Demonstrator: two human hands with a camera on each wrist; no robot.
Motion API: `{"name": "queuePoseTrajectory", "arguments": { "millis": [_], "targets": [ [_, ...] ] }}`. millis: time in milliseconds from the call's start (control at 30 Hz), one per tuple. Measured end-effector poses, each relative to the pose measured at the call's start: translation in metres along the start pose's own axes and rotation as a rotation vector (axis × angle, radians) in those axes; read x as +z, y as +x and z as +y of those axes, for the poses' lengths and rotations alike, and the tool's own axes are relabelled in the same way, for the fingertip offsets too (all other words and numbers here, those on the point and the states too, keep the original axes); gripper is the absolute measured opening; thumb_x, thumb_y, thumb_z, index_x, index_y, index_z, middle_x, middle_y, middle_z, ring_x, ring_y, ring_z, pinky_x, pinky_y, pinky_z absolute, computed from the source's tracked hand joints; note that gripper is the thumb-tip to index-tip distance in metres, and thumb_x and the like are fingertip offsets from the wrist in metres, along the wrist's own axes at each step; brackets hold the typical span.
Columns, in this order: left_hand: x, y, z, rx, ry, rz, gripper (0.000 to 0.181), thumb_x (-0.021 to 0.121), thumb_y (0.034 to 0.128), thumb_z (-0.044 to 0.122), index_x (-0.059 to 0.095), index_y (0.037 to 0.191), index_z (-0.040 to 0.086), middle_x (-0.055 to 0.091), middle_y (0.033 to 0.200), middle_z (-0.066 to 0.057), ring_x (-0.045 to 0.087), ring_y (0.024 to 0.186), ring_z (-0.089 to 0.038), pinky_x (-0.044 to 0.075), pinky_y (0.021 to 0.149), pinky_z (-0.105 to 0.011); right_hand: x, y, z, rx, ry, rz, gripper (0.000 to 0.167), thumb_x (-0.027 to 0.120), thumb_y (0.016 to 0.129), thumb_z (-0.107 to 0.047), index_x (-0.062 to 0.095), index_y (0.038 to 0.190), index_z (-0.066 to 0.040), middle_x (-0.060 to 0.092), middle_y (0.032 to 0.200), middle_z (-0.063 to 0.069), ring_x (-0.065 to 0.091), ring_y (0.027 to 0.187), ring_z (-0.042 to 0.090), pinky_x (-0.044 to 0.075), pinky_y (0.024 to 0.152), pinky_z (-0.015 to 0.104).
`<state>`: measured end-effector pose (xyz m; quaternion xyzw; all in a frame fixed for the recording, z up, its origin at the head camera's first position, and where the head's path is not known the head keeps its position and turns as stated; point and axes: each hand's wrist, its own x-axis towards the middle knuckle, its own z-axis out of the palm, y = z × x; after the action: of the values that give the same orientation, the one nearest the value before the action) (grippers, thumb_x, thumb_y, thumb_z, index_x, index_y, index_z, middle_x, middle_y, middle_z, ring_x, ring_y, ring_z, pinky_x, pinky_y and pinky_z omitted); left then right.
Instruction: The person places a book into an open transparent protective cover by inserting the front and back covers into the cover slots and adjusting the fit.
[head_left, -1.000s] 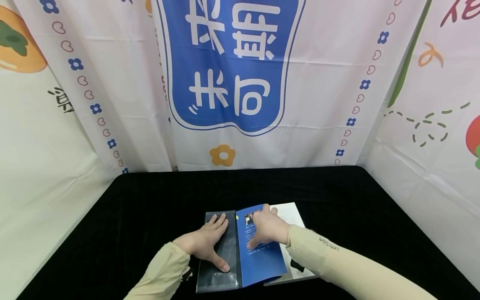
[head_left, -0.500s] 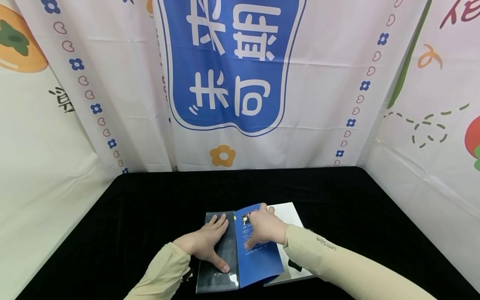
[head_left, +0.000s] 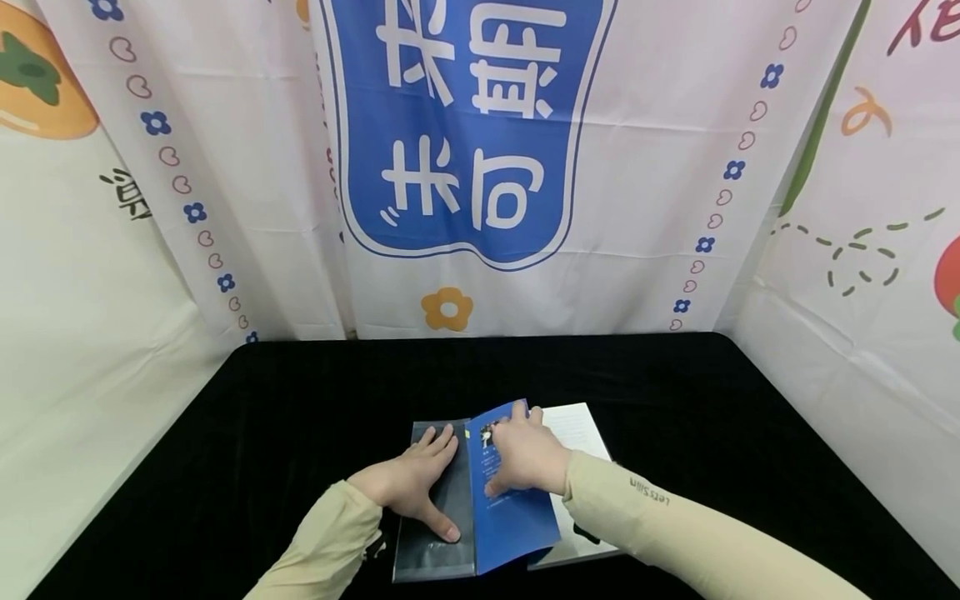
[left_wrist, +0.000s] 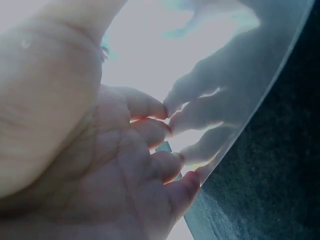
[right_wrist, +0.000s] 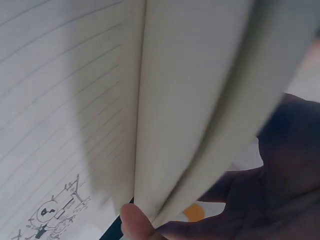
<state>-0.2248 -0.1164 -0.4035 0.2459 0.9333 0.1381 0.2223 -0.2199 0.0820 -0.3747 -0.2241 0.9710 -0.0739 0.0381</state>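
Note:
A book with a blue cover lies at the front of the table. To the left of that cover spreads a clear plastic book jacket. My left hand rests on the plastic, fingers spread. My right hand holds the blue cover, its thumb on the printed face and other fingers at the top edge. White pages lie exposed at right, partly under my right forearm. Close up in the right wrist view, a lined page with a small drawing shows beside the raised, bent sheets.
Black cloth covers the table. A white printed curtain hangs along the back, and further white cloth walls stand at both sides. A dark object peeks out below my right sleeve, its kind unclear.
My right hand has drifted slightly left with the blue cover, whose top edge has risen a little. More of the white pages shows beside it. My left hand stays in place.

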Motion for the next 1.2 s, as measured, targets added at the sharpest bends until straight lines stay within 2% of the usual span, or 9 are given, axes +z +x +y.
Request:
{"name": "queuePoseTrajectory", "arguments": {
  "millis": [167,433,567,667,767,833,933,1100,1200],
  "targets": [
    [0.0,0.0,0.0,0.016,-0.003,0.013,0.124,0.087,0.0647,0.058,0.023,0.155,0.001,0.011,0.162,-0.017,0.004,0.147,-0.038,0.015,0.115,-0.052,0.001,-0.001,-0.01,-0.031,-0.088,0.042,0.087,0.089,0.067,-0.048,0.061,0.122,0.013,0.046,0.13,0.034,0.049,0.101,0.042,0.057,0.065,0.04],
    [-0.002,0.0,0.001,0.023,0.008,0.015,0.124,0.086,0.0649,0.058,0.023,0.155,0.001,0.011,0.162,-0.017,0.005,0.146,-0.038,0.016,0.115,-0.052,0.003,0.0,-0.013,-0.002,-0.118,0.058,0.086,0.089,0.065,-0.05,0.063,0.12,0.011,0.047,0.128,0.032,0.048,0.099,0.039,0.056,0.061,0.04],
    [-0.002,0.0,0.001,0.015,0.01,0.015,0.124,0.086,0.0643,0.058,0.024,0.155,0.001,0.012,0.162,-0.017,0.005,0.146,-0.039,0.017,0.115,-0.052,0.003,-0.001,-0.012,-0.014,-0.107,0.05,0.086,0.088,0.067,-0.049,0.062,0.122,0.012,0.047,0.129,0.032,0.048,0.1,0.039,0.056,0.061,0.04],
    [-0.001,-0.001,0.001,0.014,0.015,0.015,0.124,0.086,0.0642,0.059,0.024,0.154,0.001,0.012,0.162,-0.017,0.005,0.146,-0.039,0.017,0.115,-0.052,0.002,-0.002,-0.009,-0.023,-0.037,0.045,0.076,0.086,0.071,-0.037,0.061,0.122,0.013,0.041,0.136,0.035,0.047,0.105,0.042,0.056,0.062,0.04],
    [0.0,-0.001,0.001,0.012,0.026,0.018,0.124,0.086,0.0642,0.059,0.025,0.154,0.001,0.013,0.161,-0.017,0.006,0.146,-0.039,0.017,0.115,-0.052,0.002,-0.004,-0.004,-0.017,0.126,0.022,0.073,0.082,0.073,-0.022,0.054,0.131,0.013,0.027,0.148,0.036,0.043,0.119,0.049,0.055,0.075,0.046],
    [0.0,-0.001,0.001,0.007,0.026,0.017,0.124,0.086,0.064,0.059,0.025,0.154,0.001,0.013,0.161,-0.017,0.006,0.146,-0.039,0.017,0.115,-0.052,0.004,-0.006,0.001,-0.004,0.251,0.002,0.08,0.083,0.073,-0.018,0.046,0.138,0.013,0.016,0.153,0.034,0.036,0.127,0.054,0.051,0.088,0.05],
    [0.0,-0.001,0.002,-0.006,0.023,0.014,0.124,0.086,0.0638,0.06,0.025,0.154,0.001,0.013,0.162,-0.016,0.006,0.146,-0.038,0.017,0.114,-0.053,0.007,-0.009,0.007,0.025,0.367,-0.034,0.1,0.088,0.072,-0.024,0.031,0.146,0.013,0.001,0.157,0.032,0.025,0.133,0.059,0.036,0.104,0.056],
    [0.0,-0.001,0.003,-0.021,0.014,0.007,0.124,0.086,0.0635,0.06,0.025,0.155,0.002,0.012,0.162,-0.015,0.005,0.147,-0.038,0.018,0.114,-0.053,0.01,-0.012,0.013,0.062,0.401,-0.051,0.111,0.09,0.07,-0.035,0.027,0.147,0.014,-0.006,0.158,0.03,0.021,0.134,0.06,0.029,0.107,0.059],
    [-0.001,-0.001,0.003,-0.021,0.016,0.008,0.124,0.085,0.0641,0.06,0.024,0.155,0.002,0.012,0.162,-0.015,0.005,0.147,-0.037,0.018,0.114,-0.053,0.01,-0.012,0.012,0.067,0.394,-0.045,0.109,0.089,0.073,-0.035,0.025,0.147,0.014,-0.008,0.158,0.03,0.021,0.134,0.06,0.031,0.106,0.059]
  ]
}}
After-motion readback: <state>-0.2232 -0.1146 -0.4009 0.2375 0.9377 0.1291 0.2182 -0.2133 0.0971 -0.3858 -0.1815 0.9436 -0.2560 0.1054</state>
